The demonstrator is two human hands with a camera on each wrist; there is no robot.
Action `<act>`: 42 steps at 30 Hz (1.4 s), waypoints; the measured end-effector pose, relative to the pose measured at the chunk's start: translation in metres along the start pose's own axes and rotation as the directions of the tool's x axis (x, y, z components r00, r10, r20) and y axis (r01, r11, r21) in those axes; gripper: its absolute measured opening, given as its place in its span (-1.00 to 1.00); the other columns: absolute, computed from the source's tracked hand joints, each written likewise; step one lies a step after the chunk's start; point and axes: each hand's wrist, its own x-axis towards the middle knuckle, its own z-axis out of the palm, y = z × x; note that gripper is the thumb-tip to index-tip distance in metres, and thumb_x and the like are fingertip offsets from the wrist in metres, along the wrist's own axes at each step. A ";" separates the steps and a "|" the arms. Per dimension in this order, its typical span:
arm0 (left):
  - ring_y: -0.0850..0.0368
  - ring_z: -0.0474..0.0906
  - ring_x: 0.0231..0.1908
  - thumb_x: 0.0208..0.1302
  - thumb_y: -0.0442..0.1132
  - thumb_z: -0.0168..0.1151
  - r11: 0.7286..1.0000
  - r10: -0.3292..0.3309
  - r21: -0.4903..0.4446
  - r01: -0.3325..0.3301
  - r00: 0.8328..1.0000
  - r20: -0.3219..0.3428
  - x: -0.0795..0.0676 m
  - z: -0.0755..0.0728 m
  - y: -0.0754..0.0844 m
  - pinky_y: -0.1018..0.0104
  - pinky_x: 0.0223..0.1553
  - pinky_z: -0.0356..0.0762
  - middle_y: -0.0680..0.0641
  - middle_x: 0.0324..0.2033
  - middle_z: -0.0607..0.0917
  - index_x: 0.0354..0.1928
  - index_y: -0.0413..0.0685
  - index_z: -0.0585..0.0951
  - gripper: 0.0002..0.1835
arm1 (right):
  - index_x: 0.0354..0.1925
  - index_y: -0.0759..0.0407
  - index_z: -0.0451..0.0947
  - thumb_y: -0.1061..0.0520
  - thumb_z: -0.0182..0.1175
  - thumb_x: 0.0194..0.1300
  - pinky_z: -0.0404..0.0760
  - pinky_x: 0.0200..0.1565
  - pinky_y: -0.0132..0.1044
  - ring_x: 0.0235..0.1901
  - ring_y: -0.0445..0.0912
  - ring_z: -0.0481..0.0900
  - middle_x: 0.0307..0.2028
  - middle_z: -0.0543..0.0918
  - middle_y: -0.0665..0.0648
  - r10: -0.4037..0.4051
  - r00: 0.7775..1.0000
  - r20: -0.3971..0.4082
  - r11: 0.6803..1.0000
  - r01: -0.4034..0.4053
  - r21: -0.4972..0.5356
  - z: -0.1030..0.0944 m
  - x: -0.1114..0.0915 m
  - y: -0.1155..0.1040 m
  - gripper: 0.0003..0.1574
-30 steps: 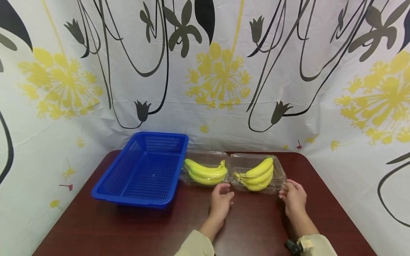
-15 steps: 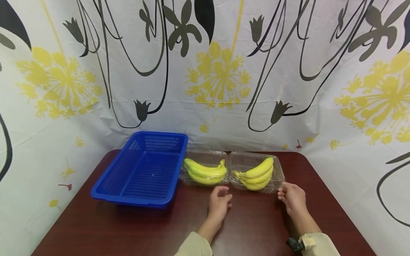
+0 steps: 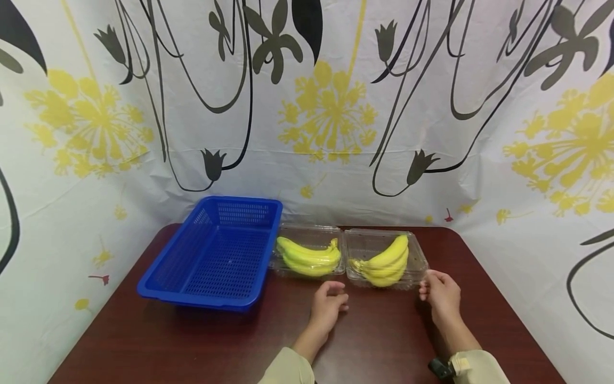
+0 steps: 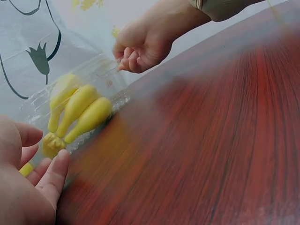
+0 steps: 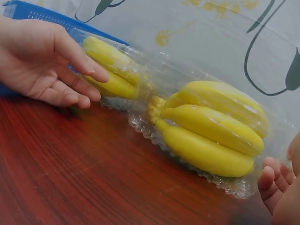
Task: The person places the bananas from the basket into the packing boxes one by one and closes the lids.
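Two clear plastic clamshell containers stand side by side at the back of the table, each with a bunch of bananas inside. My right hand (image 3: 442, 296) pinches the front right corner of the right container (image 3: 417, 272), as the left wrist view also shows. Its bananas (image 5: 211, 136) have their stems toward the left. In front of the gap between the containers, my left hand (image 3: 327, 306) hovers with loosely bent fingers and holds nothing. The left container (image 3: 307, 230) with its bananas (image 3: 309, 258) lies just beyond it.
A blue perforated plastic basket (image 3: 163, 288) stands on the left of the dark red-brown table (image 3: 374, 341), close against the left container. Behind the table hangs a white cloth (image 3: 192, 128) with a flower print.
My left hand has drawn back slightly from the containers toward the front. The right hand stays at the right container's corner, and the containers have hardly shifted.
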 end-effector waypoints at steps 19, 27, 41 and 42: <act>0.11 0.56 -0.41 0.11 -0.54 0.22 1.000 0.010 -0.006 -0.010 0.999 0.042 -0.001 -0.005 -0.003 0.22 -0.31 0.64 -0.15 -0.30 0.58 -0.10 -0.45 0.53 -0.73 | -0.17 0.43 0.43 0.39 0.03 0.35 0.58 -0.60 -0.39 -0.64 -0.23 0.59 -0.57 0.57 -0.02 -0.129 0.990 -0.054 0.992 0.129 -0.003 -0.005 0.001 0.003 -0.90; 0.12 0.58 -0.40 0.10 -0.56 0.22 1.000 0.025 -0.012 -0.025 0.999 0.046 -0.001 -0.005 -0.003 0.22 -0.31 0.64 -0.20 -0.30 0.60 -0.11 -0.47 0.52 -0.73 | -0.21 0.48 0.51 0.38 0.04 0.32 0.62 -0.57 -0.32 -0.64 -0.19 0.61 -0.58 0.61 0.03 -0.098 0.990 -0.098 0.995 0.101 0.018 -0.004 -0.002 0.001 -0.85; 0.11 0.57 -0.39 0.13 -0.55 0.22 1.000 0.030 -0.001 -0.030 0.999 0.043 -0.004 -0.005 -0.001 0.18 -0.30 0.65 -0.27 -0.25 0.59 -0.10 -0.44 0.53 -0.74 | -0.39 0.29 0.64 0.28 0.30 0.22 0.66 -0.52 -0.27 -0.64 -0.15 0.64 -0.56 0.67 0.05 -0.063 0.994 -0.093 0.995 0.070 0.072 -0.009 -0.002 -0.002 -0.94; 0.11 0.57 -0.39 0.13 -0.55 0.22 1.000 0.030 -0.001 -0.030 0.999 0.042 -0.004 -0.005 -0.001 0.18 -0.30 0.65 -0.28 -0.25 0.59 -0.10 -0.44 0.53 -0.74 | -0.36 0.30 0.64 0.29 0.32 0.21 0.66 -0.50 -0.27 -0.63 -0.15 0.64 -0.53 0.68 0.06 -0.060 0.995 -0.081 0.995 0.066 0.074 -0.010 -0.001 -0.002 -0.95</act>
